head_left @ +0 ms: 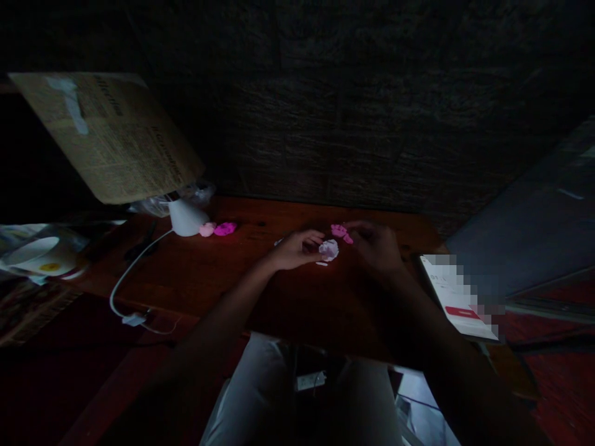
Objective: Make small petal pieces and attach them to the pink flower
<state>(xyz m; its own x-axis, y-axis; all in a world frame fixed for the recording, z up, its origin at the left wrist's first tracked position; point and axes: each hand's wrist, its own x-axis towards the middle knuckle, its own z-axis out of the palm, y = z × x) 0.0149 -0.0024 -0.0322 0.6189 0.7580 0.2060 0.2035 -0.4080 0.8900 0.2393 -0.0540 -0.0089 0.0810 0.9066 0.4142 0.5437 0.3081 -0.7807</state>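
In the dim head view, my left hand point(297, 249) is closed by thumb and fingertips on a pale lilac-white, clay-like lump point(329, 249) with a ragged rim and a hollow-looking middle. Just beyond it are small bright pink clay-like pieces point(339, 230). The fingers of my right hand point(374, 243) come together at the right side of these pink pieces and seem to pinch one; shadow hides the exact contact. A small white strip point(321, 264) lies on the wooden table under the pale lump.
A lamp point(186, 217) with a newspaper-print shade stands at left, its white cable trailing over the table's edge. Beside its base sit a light pink lump point(207, 229) and a magenta lump point(225, 228). A white cup point(39, 255) is far left; a bright-screened device point(453, 291) lies right.
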